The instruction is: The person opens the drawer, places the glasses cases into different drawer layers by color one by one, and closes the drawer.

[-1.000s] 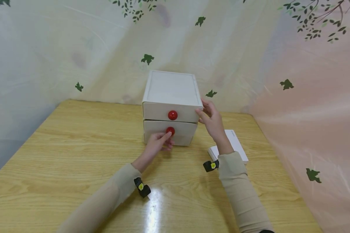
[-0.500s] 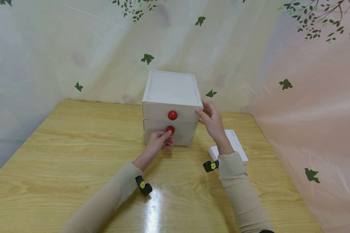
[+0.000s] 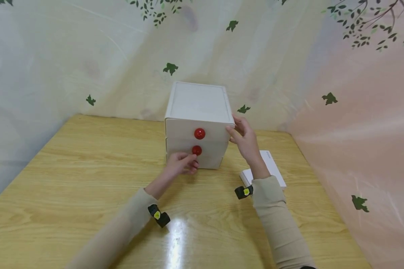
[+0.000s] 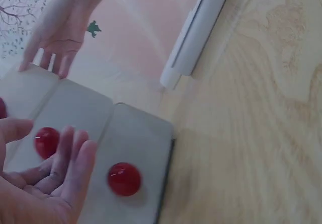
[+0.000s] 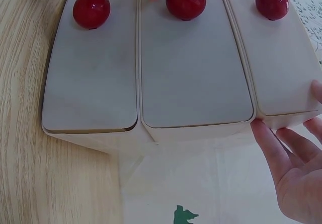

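Observation:
A white cabinet stands on the table, with three drawers and round red knobs showing in the wrist views. All drawer fronts look pushed in. My left hand is just below the middle knob, its thumb and fingers spread apart; a small space separates a fingertip from the middle knob in the right wrist view. My right hand rests on the upper right corner of the cabinet, thumb on the front edge and fairly straight fingers along the side. The bottom knob is hidden in the head view.
A flat white box lies right of the cabinet, partly behind my right forearm. The wooden table extends to both sides and toward me. A curtain with printed leaves hangs behind and to the right.
A dark gap above the middle drawer's front has disappeared as that drawer slid in. My left hand has since drawn back slightly to the left, off the knob. The right hand stays put.

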The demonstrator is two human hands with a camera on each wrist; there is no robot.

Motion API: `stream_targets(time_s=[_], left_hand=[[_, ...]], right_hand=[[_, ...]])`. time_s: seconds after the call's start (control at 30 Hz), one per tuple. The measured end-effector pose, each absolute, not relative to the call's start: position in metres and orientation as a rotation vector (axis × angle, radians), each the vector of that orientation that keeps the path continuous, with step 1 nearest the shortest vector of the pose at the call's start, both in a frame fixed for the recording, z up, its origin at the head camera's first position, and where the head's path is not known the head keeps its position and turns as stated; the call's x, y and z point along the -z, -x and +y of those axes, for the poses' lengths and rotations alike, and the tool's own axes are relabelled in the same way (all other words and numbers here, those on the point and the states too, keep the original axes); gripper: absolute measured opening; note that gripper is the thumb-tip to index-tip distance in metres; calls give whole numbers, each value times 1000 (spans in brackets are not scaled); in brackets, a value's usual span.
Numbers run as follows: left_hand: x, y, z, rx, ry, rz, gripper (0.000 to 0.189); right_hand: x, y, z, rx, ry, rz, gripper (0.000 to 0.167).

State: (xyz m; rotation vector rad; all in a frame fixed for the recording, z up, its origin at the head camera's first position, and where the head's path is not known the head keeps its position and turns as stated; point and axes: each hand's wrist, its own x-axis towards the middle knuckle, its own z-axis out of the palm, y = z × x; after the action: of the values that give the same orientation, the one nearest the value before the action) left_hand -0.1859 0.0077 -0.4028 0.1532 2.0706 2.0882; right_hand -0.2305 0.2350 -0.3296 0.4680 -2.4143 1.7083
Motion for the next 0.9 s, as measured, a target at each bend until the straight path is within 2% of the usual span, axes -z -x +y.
stream_targets(time_s=[0.2, 0.5, 0.73, 0.9], left_hand=[[379, 165, -19, -1956, -353, 2339, 33], [341, 150, -47, -1962, -499, 2882, 26], [324, 162, -67, -2199, -742, 2948, 27], [328, 180, -72, -2135, -924, 2978, 39]], right_hand=[[330, 230, 234, -1688, -468, -2423, 55], [330, 231, 233, -1703, -461, -2413, 54], [332, 232, 231, -1685, -452, -2418, 54], [332, 233, 230, -1680, -460, -2408, 55]])
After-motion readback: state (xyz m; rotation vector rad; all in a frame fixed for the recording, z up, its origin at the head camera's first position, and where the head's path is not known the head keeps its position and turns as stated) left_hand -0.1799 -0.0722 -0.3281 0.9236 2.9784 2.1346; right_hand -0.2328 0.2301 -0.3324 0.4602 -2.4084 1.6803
